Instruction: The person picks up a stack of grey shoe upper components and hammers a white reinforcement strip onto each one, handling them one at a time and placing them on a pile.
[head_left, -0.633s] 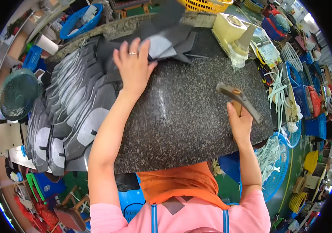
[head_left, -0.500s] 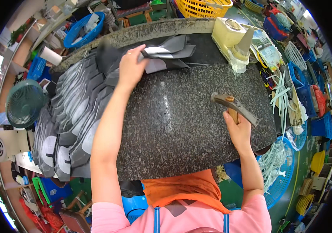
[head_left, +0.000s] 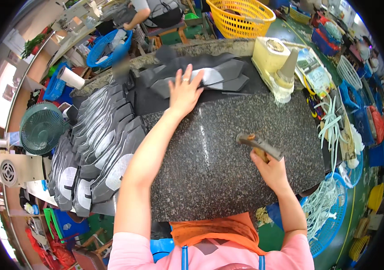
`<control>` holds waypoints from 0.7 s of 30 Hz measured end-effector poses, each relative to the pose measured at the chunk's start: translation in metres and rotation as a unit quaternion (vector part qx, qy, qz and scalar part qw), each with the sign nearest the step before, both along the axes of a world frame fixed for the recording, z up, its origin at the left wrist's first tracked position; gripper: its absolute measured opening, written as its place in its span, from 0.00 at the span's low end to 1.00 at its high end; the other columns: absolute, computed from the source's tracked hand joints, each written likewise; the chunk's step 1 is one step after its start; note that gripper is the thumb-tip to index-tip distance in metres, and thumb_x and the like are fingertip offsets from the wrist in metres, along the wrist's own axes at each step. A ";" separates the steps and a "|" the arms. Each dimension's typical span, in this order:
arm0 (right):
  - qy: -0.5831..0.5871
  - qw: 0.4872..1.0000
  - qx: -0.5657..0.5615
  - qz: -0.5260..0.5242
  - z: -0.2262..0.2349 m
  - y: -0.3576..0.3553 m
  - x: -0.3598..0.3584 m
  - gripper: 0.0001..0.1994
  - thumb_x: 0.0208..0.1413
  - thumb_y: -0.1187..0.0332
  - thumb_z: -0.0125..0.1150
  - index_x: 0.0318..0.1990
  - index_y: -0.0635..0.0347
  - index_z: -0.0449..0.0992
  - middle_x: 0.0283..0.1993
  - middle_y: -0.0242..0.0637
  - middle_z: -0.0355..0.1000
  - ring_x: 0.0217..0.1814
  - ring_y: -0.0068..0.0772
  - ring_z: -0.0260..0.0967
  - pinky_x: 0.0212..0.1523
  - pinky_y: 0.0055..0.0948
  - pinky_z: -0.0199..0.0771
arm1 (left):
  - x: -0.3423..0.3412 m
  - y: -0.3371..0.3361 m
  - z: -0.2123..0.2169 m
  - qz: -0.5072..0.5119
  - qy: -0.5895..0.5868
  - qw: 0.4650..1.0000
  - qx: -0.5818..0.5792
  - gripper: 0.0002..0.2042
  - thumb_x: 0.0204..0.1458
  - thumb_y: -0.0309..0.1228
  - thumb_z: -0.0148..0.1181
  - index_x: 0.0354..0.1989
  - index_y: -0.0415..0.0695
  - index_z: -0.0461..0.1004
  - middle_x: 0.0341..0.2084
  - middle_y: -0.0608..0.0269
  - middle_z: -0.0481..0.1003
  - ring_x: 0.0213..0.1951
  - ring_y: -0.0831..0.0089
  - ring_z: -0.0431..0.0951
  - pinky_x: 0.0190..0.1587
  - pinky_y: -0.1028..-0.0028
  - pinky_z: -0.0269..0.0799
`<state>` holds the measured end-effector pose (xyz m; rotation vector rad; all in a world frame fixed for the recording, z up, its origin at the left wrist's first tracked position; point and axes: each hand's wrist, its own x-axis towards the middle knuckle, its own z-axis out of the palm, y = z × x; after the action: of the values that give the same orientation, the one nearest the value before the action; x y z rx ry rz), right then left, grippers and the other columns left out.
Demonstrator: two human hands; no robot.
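Hammer (head_left: 259, 145) in right hand (head_left: 270, 168), head pointing left, handle toward wrist

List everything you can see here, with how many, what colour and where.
Stone slab: one, speckled grey, centre.
Cut pieces: several, grey and black, far edge of slab, under the left hand.
Stacked pieces: many, grey with white patches, fanned along the slab's left.
Hammer: one, metal head and wooden handle, right of centre.
Fan: one, green, far left.
Yellow basket: one, top.
Blue basket: one, upper left.
Paper roll: one, white, upper left.
White strips: a bundle, right.
Left hand: flat on the cut pieces.
Right hand: gripping the hammer.
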<state>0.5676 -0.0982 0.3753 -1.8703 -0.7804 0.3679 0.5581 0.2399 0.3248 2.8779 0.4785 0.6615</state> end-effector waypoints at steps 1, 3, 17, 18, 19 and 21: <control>-0.003 1.000 -0.026 0.005 -0.002 0.001 0.000 0.08 0.54 0.73 0.64 0.41 0.64 0.77 0.24 0.33 0.70 0.26 0.17 0.62 0.27 0.25 0.66 | 0.015 0.000 0.001 0.030 0.017 0.999 0.007 0.31 0.55 0.44 0.58 0.68 0.66 0.56 0.70 0.57 0.49 0.69 0.44 0.48 0.61 0.31 0.48; -0.009 0.999 -0.029 0.010 -0.005 0.003 0.000 0.08 0.54 0.72 0.64 0.41 0.64 0.77 0.24 0.34 0.70 0.26 0.17 0.63 0.27 0.26 0.66 | 0.032 -0.017 0.008 0.089 0.062 0.994 0.009 0.31 0.55 0.44 0.59 0.68 0.68 0.56 0.69 0.57 0.51 0.69 0.46 0.49 0.62 0.34 0.50; -0.016 0.995 -0.084 0.044 -0.004 0.002 0.003 0.10 0.55 0.69 0.63 0.43 0.64 0.78 0.28 0.42 0.74 0.26 0.30 0.71 0.29 0.29 0.68 | -0.243 -0.058 0.056 0.258 0.113 0.955 0.098 0.34 0.40 0.32 0.70 0.58 0.35 0.65 0.54 0.46 0.65 0.57 0.49 0.64 0.59 0.56 0.61; -0.011 0.995 -0.085 0.051 -0.004 0.009 -0.001 0.10 0.55 0.69 0.63 0.43 0.64 0.78 0.28 0.42 0.74 0.26 0.30 0.71 0.29 0.29 0.68 | -0.275 -0.061 0.040 0.275 0.114 0.944 0.144 0.32 0.41 0.30 0.69 0.58 0.36 0.65 0.52 0.47 0.66 0.54 0.51 0.66 0.56 0.57 0.63; -0.025 0.992 -0.090 0.081 -0.005 0.018 -0.005 0.11 0.55 0.69 0.63 0.43 0.64 0.77 0.27 0.43 0.73 0.26 0.36 0.72 0.30 0.31 0.69 | -0.286 -0.068 0.034 0.251 0.097 0.949 0.162 0.32 0.42 0.29 0.68 0.58 0.36 0.65 0.51 0.48 0.66 0.53 0.51 0.67 0.55 0.57 0.63; 0.002 0.985 -0.113 0.127 0.002 0.033 -0.016 0.11 0.55 0.66 0.63 0.42 0.63 0.76 0.28 0.46 0.73 0.29 0.47 0.73 0.31 0.34 0.71 | -0.294 -0.079 0.031 0.225 0.092 0.952 0.188 0.31 0.43 0.29 0.68 0.58 0.36 0.66 0.51 0.50 0.67 0.52 0.51 0.67 0.54 0.57 0.64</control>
<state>0.5520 -0.0653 0.3768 -1.9806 -1.0131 0.6441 0.2641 0.1608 0.3562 3.2293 1.1800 0.5985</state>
